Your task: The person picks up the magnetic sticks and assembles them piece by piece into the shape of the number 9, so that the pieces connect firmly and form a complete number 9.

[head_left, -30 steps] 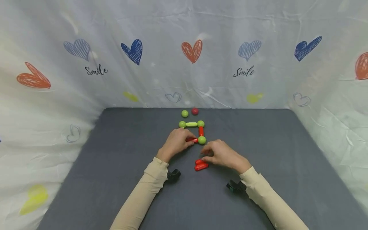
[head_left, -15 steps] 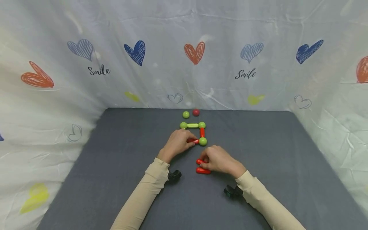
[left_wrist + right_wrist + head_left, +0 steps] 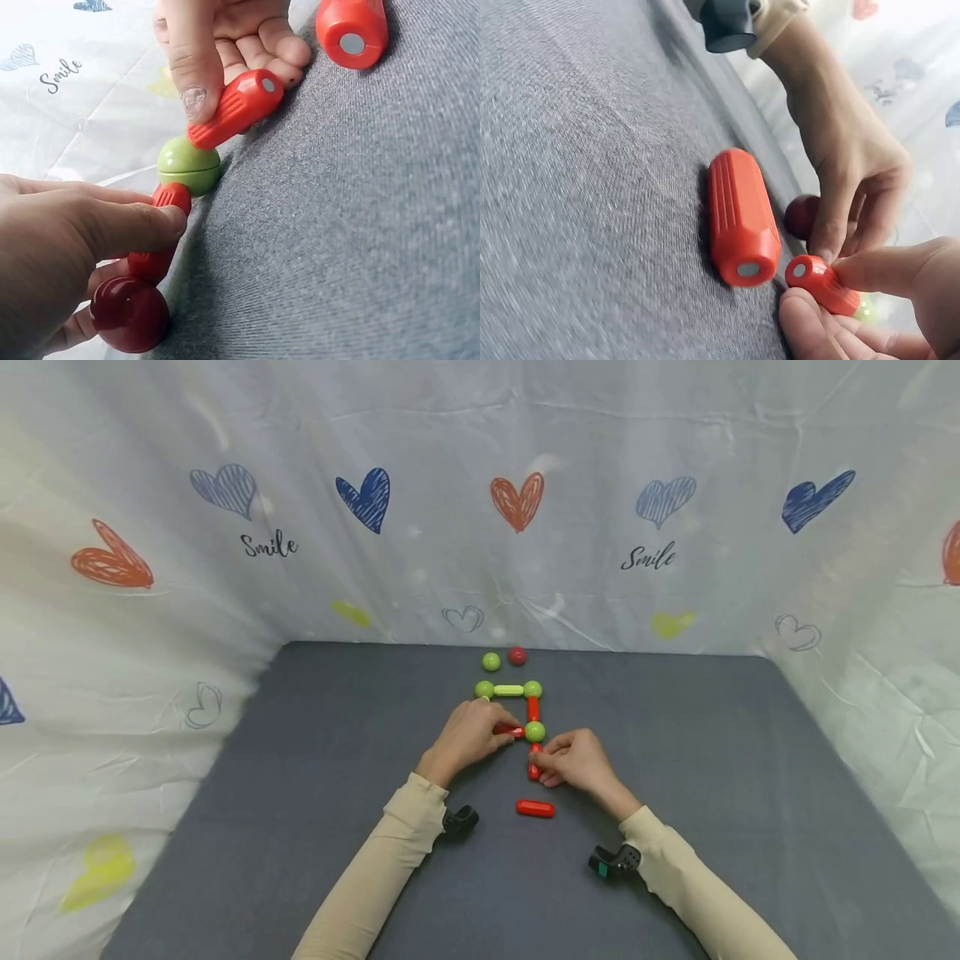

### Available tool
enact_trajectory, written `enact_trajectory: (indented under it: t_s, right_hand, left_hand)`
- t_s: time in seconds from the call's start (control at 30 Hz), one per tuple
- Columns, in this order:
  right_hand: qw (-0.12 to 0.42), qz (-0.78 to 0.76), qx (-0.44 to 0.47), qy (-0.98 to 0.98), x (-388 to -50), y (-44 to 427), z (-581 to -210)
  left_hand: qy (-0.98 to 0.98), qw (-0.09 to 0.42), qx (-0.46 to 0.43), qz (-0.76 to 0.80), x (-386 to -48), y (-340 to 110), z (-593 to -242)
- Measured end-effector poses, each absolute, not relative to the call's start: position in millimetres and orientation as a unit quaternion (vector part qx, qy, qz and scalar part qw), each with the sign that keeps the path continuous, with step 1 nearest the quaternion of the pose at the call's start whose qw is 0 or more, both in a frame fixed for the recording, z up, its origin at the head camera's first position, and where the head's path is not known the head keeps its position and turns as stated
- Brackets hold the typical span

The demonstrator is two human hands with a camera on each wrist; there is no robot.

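Adding a rod seems the step in hand: the right hand (image 3: 579,758) pinches a red rod (image 3: 247,101) against the near green ball (image 3: 535,732), the left hand (image 3: 468,732) gripping the cross rod (image 3: 161,232). Next likely calls for seating it straight, releasing gently, then taking the spare rod (image 3: 536,809) from the desk (image 3: 337,860).

Your head camera looks forward and down from well back, over the grey table (image 3: 225,860) and heart-printed curtain (image 3: 585,435). Your left wrist camera (image 3: 461,820) and right wrist camera (image 3: 617,862) sit low and close, each tilted toward that curtain; both share your left hand (image 3: 75,236), right hand (image 3: 926,292) and its red rod (image 3: 823,286).
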State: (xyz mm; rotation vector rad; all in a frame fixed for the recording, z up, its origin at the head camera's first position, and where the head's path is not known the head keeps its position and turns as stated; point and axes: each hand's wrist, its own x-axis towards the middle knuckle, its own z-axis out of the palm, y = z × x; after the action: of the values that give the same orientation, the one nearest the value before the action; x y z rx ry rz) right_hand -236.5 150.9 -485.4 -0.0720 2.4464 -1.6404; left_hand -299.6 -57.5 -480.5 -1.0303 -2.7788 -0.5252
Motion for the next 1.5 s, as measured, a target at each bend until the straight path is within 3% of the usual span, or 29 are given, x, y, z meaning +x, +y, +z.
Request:
enact_trajectory:
  t_s: [0.7,1.03,1.3,1.5]
  right_hand:
    - [0.077,-0.571,0.008,0.817,-240.3,162.7,-487.8]
    - [0.075,-0.588,0.013,0.805,-240.8,169.5,-488.1]
    - [0.088,-0.589,0.002,0.804,-238.3,166.3,-492.4]
    - [0.098,-0.586,-0.009,0.804,-241.9,158.6,-490.0]
  left_hand:
    - [-0.914,0.066,-0.363,-0.168,-305.6,-44.3,-478.6]
    - [-0.915,0.052,-0.346,-0.202,-311.5,-45.9,-458.0]
    - [-0.939,0.06,-0.245,-0.234,-352.9,-60.1,-434.1]
    - [-0.957,0.007,-0.231,-0.176,-400.0,-60.4,-431.6]
